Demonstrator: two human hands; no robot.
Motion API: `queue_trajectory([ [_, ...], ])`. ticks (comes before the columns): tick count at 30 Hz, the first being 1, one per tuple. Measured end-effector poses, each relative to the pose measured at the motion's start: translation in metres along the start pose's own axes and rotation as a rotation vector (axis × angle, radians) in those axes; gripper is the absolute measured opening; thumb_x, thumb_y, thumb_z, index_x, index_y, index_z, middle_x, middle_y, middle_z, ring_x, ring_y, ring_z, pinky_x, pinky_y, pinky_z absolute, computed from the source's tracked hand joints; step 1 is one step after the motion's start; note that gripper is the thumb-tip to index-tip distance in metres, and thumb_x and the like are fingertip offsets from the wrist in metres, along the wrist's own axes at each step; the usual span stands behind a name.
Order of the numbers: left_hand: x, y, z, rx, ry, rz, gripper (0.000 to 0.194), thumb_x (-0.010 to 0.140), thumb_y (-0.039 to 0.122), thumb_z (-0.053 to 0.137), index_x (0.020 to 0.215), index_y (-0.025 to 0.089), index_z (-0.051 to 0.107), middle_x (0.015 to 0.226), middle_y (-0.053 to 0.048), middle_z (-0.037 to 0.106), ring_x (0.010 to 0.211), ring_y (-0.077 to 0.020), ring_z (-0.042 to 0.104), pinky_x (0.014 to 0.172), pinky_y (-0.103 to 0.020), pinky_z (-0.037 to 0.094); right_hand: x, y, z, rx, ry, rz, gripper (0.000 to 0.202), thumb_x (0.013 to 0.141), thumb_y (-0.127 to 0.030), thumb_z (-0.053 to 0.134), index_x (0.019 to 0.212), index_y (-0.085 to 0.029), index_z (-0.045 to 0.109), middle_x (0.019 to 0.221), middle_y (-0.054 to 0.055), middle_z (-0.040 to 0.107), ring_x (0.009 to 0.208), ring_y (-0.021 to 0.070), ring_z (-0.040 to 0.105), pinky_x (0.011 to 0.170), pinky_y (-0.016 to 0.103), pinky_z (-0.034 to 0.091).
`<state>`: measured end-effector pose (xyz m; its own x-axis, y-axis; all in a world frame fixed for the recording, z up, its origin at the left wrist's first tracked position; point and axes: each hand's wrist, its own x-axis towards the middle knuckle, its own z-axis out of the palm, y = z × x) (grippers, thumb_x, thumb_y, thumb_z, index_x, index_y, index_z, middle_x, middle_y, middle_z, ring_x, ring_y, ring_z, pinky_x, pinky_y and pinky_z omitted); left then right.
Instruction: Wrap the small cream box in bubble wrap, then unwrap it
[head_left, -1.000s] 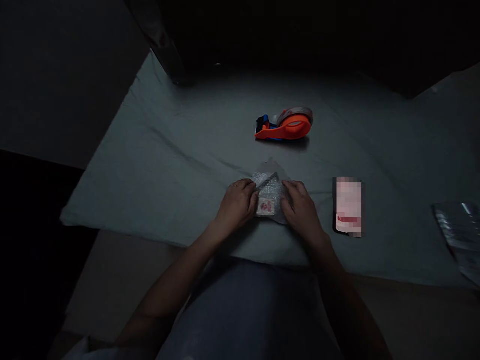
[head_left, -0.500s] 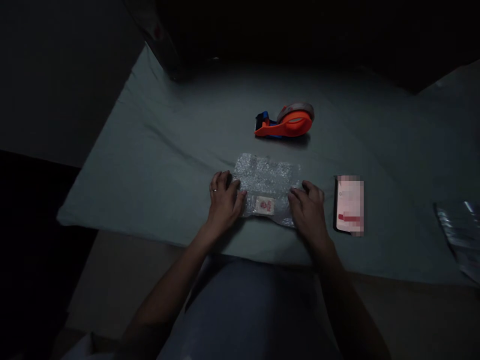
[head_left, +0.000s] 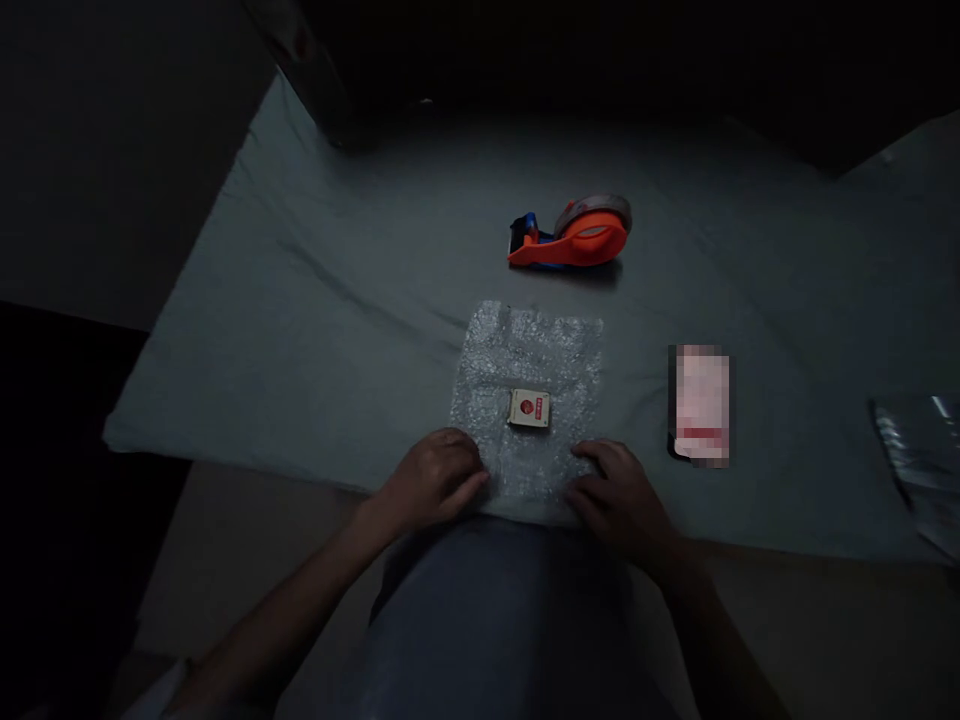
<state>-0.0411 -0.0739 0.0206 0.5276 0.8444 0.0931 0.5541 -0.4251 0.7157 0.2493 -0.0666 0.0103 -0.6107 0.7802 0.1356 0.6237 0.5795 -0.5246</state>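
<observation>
A sheet of bubble wrap [head_left: 480,350] lies spread on the cloth in front of me. On its middle rests a small pale box [head_left: 529,408] with red print, face up. My left hand [head_left: 442,475] is closed, fingers curled and thumb pressed in, at the sheet's near left corner. At the near right corner my right hand [head_left: 616,490] grips the sheet's edge between bent fingers and thumb. The dim light partly hides the fingertips of both hands.
An orange and blue tape dispenser [head_left: 574,240] stands beyond the wrap. To the right lies a phone [head_left: 701,405], its screen blurred. A shiny plastic packet [head_left: 919,460] is at the far right. Pale cloth [head_left: 300,370] covers the table.
The wrap's near flap, earlier folded over the box, has been opened toward me, so the box now lies uncovered. Both hands have moved nearer my body.
</observation>
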Motion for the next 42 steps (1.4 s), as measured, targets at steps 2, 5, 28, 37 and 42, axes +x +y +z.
queue_trajectory([
  [2,0.003,0.007,0.006,0.111,-0.008,-0.015,0.019,0.091,0.020,0.045,0.088,0.014,0.063,0.081,-0.008,0.067,0.081,-0.0189,0.062,0.077,-0.034,0.052,-0.001,-0.001,0.004,-0.038,-0.020,0.032,0.010,0.081,-0.016,0.060,0.073,-0.017,0.065,0.107,0.014,0.061,0.100,0.0277,0.055,0.082,0.046,0.050],
  [5,0.015,0.021,0.017,0.108,-0.094,0.059,0.026,0.092,0.016,0.043,0.113,0.014,0.059,0.107,-0.010,0.066,0.102,-0.0205,0.060,0.085,-0.034,0.052,0.006,-0.002,0.000,-0.040,-0.023,0.042,0.009,0.081,-0.013,0.058,0.079,-0.017,0.065,0.100,0.013,0.062,0.094,0.0259,0.056,0.079,0.044,0.050],
  [28,0.023,0.025,0.049,0.252,-0.288,0.081,0.040,0.097,0.020,0.040,0.136,0.020,0.045,0.152,-0.008,0.037,0.146,-0.0244,0.024,0.118,-0.048,0.023,0.012,0.030,-0.014,0.027,0.367,0.383,0.017,0.084,-0.027,0.062,0.095,-0.023,0.051,0.114,0.011,0.061,0.108,0.0260,0.059,0.091,0.047,0.048],
  [37,0.026,0.031,0.053,0.255,-0.279,0.078,0.038,0.096,0.021,0.041,0.133,0.017,0.048,0.151,-0.010,0.039,0.144,-0.0272,0.028,0.117,-0.051,0.025,0.024,0.022,-0.020,0.051,0.407,0.362,0.015,0.085,-0.022,0.060,0.097,-0.023,0.051,0.116,0.012,0.060,0.112,0.0268,0.057,0.095,0.049,0.046],
  [42,0.035,0.040,0.063,0.272,-0.283,0.108,0.038,0.096,0.023,0.040,0.133,0.016,0.048,0.148,-0.012,0.042,0.142,-0.0291,0.031,0.116,-0.051,0.026,0.055,0.002,-0.013,0.161,0.303,0.154,0.017,0.086,-0.016,0.058,0.099,-0.024,0.051,0.120,0.010,0.060,0.116,0.0233,0.055,0.098,0.044,0.046],
])
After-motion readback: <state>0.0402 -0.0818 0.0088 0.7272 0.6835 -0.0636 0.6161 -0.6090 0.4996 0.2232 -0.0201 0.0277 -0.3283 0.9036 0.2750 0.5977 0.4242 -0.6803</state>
